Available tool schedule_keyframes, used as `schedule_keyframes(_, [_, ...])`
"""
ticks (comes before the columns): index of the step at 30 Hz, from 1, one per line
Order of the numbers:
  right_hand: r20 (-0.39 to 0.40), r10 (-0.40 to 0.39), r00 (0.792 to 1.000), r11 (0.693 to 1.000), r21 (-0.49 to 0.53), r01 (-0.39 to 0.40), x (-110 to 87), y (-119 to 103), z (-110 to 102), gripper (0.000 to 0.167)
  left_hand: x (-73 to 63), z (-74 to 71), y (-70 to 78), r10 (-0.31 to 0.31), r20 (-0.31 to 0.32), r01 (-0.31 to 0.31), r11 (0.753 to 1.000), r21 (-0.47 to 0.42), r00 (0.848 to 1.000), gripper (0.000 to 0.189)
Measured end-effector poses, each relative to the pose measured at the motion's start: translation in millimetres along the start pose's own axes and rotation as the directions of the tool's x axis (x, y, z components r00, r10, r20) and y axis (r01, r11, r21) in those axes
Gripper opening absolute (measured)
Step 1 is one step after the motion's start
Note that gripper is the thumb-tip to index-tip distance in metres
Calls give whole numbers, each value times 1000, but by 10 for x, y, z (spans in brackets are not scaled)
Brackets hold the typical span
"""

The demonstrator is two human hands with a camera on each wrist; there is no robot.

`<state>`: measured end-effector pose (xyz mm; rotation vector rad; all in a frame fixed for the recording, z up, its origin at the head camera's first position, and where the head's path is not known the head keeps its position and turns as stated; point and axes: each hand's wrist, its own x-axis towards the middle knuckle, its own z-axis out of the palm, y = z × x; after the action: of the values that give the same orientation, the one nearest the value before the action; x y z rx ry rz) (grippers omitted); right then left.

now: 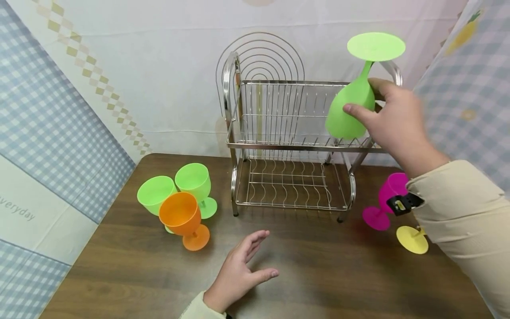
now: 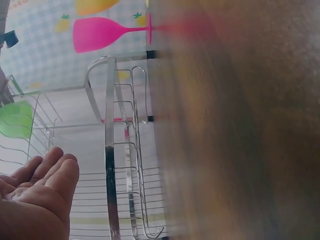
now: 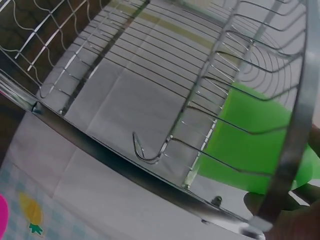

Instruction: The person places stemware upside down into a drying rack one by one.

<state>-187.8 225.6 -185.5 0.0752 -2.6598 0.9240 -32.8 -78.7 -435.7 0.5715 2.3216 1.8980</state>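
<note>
A green plastic goblet (image 1: 350, 108) is upside down at the right end of the upper tier of a metal dish rack (image 1: 296, 147). My right hand (image 1: 398, 117) grips it by the bowl, thumb in front. In the right wrist view the goblet's bowl (image 3: 245, 140) shows behind the rack wires, and the right fingers (image 3: 272, 201) are partly hidden by the rack's bar. My left hand (image 1: 241, 272) is held over the table in front of the rack, fingers extended and thumb apart, with nothing in it. The left wrist view shows that hand (image 2: 42, 195) too.
Two green goblets (image 1: 193, 181) and an orange goblet (image 1: 181, 215) stand upright at the left of the wooden table (image 1: 303, 261). A magenta goblet (image 1: 392, 192) and a yellow goblet (image 1: 412, 239), mostly hidden by the right sleeve, stand at the right. Patterned cloth (image 1: 179, 57) hangs behind.
</note>
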Motion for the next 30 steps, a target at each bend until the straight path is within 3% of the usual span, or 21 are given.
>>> schedule_keyframes(9, [43,-20,999,997,-76,24,30,62,143,72,-8,-2,-13,-5,-7,5,1000,3,1000,77])
schedule_keyframes(17, [61,-20,998,984,-174,30,49,101,189,57,-4,0,-14,-2,-17,3,1000,17,1000,76])
schedule_keyframes(24, [117,-13,993,971,-237,41,123,138,203,65,-3,7,-24,-12,-22,12,1000,21,1000,76])
schedule_keyframes(30, [114,-22,993,973,-226,48,145,151,211,59,-4,-7,-43,-27,-48,27,999,18,999,76])
